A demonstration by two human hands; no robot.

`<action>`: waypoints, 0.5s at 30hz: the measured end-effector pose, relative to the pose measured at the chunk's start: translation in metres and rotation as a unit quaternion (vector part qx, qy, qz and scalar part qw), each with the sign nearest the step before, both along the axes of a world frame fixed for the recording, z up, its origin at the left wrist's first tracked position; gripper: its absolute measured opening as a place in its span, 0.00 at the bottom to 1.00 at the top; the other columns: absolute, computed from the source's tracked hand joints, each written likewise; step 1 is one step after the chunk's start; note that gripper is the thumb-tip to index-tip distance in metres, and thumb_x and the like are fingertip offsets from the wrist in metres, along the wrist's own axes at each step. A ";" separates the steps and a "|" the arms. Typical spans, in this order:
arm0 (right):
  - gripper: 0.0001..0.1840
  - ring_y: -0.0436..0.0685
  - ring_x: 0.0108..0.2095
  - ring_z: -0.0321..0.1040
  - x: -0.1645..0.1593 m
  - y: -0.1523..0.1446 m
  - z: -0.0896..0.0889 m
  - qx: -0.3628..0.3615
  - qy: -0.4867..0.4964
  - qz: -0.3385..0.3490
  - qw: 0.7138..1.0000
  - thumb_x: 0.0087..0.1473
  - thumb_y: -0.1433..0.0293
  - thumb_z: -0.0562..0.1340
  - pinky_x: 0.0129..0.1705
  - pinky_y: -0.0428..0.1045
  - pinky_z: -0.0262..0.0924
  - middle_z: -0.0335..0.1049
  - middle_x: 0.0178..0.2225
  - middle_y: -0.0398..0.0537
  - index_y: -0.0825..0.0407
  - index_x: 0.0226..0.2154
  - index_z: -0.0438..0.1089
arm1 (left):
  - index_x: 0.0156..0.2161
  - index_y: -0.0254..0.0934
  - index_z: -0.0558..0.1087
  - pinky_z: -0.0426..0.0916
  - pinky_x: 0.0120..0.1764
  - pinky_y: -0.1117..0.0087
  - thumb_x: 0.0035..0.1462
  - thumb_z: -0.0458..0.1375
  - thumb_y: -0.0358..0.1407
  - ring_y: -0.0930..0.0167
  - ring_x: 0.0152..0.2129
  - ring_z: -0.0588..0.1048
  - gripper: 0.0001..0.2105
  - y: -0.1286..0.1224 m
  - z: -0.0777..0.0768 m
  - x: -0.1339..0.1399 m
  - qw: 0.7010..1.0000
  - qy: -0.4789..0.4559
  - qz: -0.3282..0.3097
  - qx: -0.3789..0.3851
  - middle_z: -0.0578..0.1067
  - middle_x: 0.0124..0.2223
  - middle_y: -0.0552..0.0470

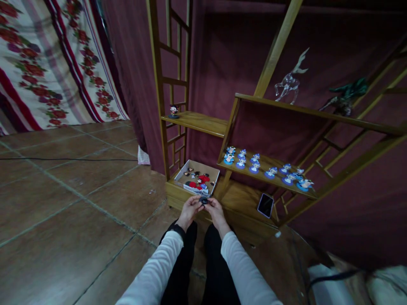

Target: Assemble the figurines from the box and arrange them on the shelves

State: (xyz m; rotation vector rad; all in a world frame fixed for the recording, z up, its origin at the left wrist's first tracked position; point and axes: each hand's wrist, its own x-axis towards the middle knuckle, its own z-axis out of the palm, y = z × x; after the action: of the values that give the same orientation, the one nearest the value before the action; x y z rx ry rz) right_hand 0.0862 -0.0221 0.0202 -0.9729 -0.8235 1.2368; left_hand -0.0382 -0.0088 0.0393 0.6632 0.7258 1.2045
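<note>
Between my two hands, just in front of the box, is a small dark round piece [203, 200]; its exact kind is too small to make out. My left hand [190, 208] pinches it from the left, and my right hand [215, 209] grips it from the right. Right beyond my fingers sits an open cardboard box [178, 176] with several small red, black and white figurine parts [201, 181] lying loose inside. One small figurine [173, 111] with a dark base stands alone on the upper left shelf.
Several blue-and-white figurines [254, 163] stand on the middle shelf [267, 163]. A phone [266, 205] lies on the lower shelf at right. Higher up stand a clear glass deer [288, 84] and a green-and-brown statue [346, 95]. A black cable [70, 159] crosses the tiled floor.
</note>
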 end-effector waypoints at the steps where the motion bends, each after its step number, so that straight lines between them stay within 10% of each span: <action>1: 0.14 0.51 0.31 0.66 0.001 0.000 0.000 0.004 -0.009 -0.007 1.000 0.34 0.66 0.67 0.37 0.48 0.60 0.71 0.29 0.41 0.51 0.29 0.68 | 0.35 0.34 0.71 0.70 0.34 0.70 0.34 0.68 0.28 0.72 0.26 0.75 0.18 0.000 0.000 0.000 1.000 -0.003 -0.003 0.004 0.76 0.30 0.51; 15: 0.09 0.55 0.35 0.67 0.007 -0.001 0.007 0.031 -0.080 -0.020 0.996 0.35 0.68 0.66 0.43 0.52 0.60 0.72 0.29 0.43 0.50 0.24 0.69 | 0.31 0.32 0.74 0.66 0.31 0.74 0.35 0.68 0.32 0.74 0.24 0.74 0.14 0.004 -0.002 0.001 1.000 0.027 0.005 0.007 0.77 0.28 0.50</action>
State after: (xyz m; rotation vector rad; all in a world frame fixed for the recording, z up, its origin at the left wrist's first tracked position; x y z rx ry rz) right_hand 0.0931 -0.0232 0.0268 -1.0427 -0.9571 1.1042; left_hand -0.0371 -0.0044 0.0377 0.7066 0.7664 1.2070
